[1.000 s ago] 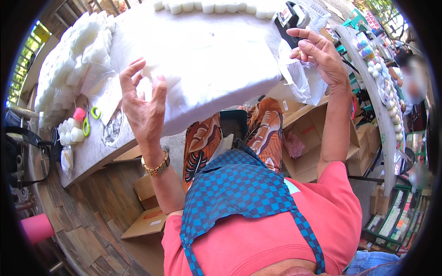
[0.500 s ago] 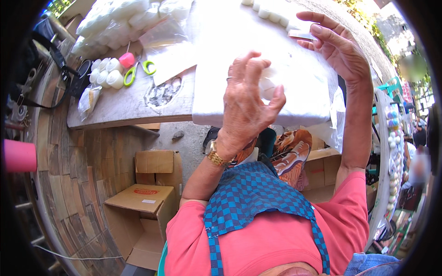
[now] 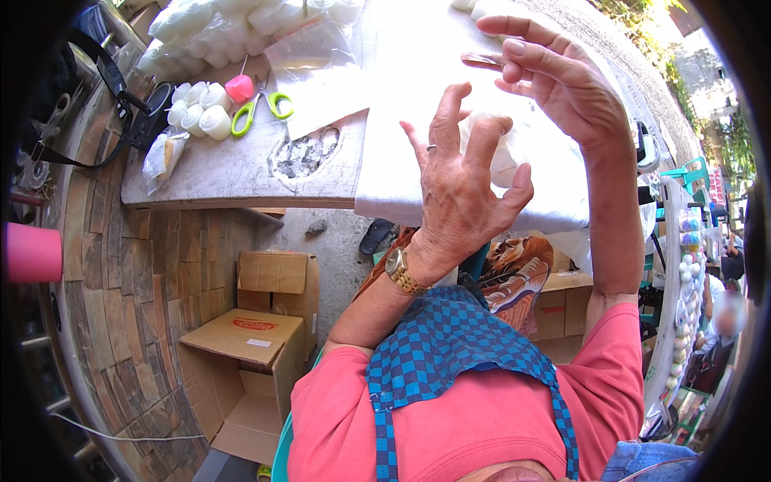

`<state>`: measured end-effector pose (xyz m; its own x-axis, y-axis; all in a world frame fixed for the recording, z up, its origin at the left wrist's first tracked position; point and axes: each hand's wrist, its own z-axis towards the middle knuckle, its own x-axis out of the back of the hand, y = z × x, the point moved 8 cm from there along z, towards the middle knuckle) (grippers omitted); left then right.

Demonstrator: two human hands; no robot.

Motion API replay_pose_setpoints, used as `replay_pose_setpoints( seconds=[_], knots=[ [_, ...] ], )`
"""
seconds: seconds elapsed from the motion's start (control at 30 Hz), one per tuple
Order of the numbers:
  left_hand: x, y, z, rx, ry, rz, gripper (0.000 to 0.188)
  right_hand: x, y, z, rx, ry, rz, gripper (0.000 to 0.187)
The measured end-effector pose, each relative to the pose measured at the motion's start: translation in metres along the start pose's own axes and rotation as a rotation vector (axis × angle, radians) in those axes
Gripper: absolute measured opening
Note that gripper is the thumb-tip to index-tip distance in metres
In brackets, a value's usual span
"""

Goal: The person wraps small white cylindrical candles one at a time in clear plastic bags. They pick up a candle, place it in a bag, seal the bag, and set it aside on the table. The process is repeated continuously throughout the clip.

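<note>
Left fingers (image 3: 446, 124) curve by one white piece (image 3: 504, 154) — hold unclear — right fingers (image 3: 550, 66) pinch one strip (image 3: 482, 60).

Table cover (image 3: 389, 189) — matt cloth | watch (image 3: 405, 276) — glossy metal | matt cardboard box (image 3: 241, 330)

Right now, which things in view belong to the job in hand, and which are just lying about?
Seemingly in the job:
thin strip, in the right hand
pale rounded piece, by the left hand
white cloth, beneath the hands

Seemingly just lying about:
green-handled scissors
open cardboard box
pink cylinder
dark sandal
</note>
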<state>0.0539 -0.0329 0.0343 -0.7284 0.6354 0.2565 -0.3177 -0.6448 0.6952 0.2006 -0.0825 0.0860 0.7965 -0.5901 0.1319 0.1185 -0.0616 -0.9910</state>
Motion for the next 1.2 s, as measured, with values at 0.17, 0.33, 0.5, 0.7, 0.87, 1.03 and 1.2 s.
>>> replay_pose_setpoints(
  seconds=[0.17, 0.33, 0.5, 0.7, 0.87, 1.03, 1.2],
  knots=[
    [0.002, 0.001, 0.002, 0.0, 0.024, 0.037, 0.048, 0.006, 0.003, 0.0, -0.01, -0.045, 0.0, 0.047],
    [0.001, 0.0, 0.001, 0.006, 0.014, 0.069, 0.049, -0.002, 0.006, -0.006, -0.052, 0.012, 0.042, 0.047],
    [0.0, -0.001, -0.001, 0.062, 0.01, 0.045, 0.044, -0.012, 0.006, -0.006, -0.018, 0.036, 0.026, 0.045],
    [0.006, -0.004, -0.003, 0.043, 0.117, 0.064, 0.043, -0.018, 0.007, -0.022, -0.015, 0.048, 0.148, 0.041],
    [0.005, -0.005, -0.002, 0.039, 0.099, 0.036, 0.046, -0.01, 0.009, -0.038, -0.014, 0.092, 0.212, 0.043],
    [0.006, -0.002, -0.003, 0.024, 0.107, 0.081, 0.053, -0.011, 0.001, -0.054, -0.002, 0.099, 0.214, 0.041],
    [0.005, -0.002, -0.003, 0.013, 0.109, 0.104, 0.052, -0.001, -0.012, -0.069, -0.007, 0.145, 0.002, 0.042]
  ],
)
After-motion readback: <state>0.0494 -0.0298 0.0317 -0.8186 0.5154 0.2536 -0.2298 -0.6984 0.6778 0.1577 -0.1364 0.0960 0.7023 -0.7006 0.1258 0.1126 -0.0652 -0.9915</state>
